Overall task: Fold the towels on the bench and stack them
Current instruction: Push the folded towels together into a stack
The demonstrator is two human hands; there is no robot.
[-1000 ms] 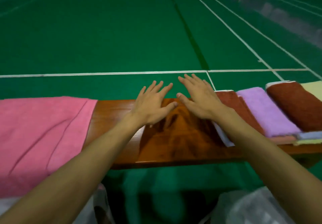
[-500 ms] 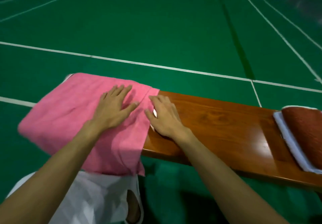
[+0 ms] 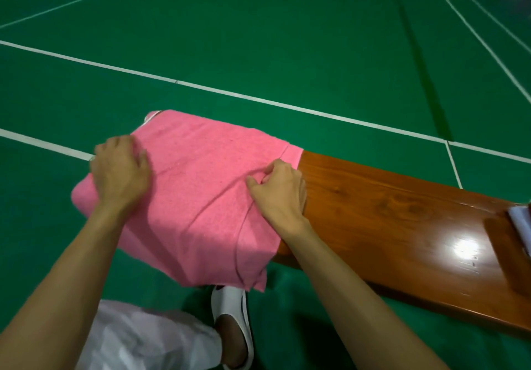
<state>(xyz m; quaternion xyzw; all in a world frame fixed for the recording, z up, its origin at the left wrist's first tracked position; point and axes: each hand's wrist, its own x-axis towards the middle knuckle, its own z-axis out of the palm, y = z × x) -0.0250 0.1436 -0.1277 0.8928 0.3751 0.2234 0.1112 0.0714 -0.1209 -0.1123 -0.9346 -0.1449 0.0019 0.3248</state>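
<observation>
Closest to me is the person's foot in a white sandal (image 3: 232, 323), planted on the floor just under the hanging cloth, so they are sitting or crouching close against the table (image 3: 402, 211). The pink towel (image 3: 201, 185) lies spread over the table's left end, its near side drooping off the edge toward the knee. It looks too wide for the narrow top, which would explain the overhang.

The right hand (image 3: 280, 190) has its fingers curled in, pinching a ridge of cloth near the towel's right border, where creases run out from the grip. The left hand (image 3: 120, 168) is bent over the towel's far left side, fingers tucked as if gripping that edge. I'd judge both are taking hold to lift the towel for its first fold.

Further right, the wood is bare and shiny, and the white edge of some folded towels (image 3: 520, 223) peeks in, likely the stack. Beyond is green court floor (image 3: 287, 39) with white lines.
</observation>
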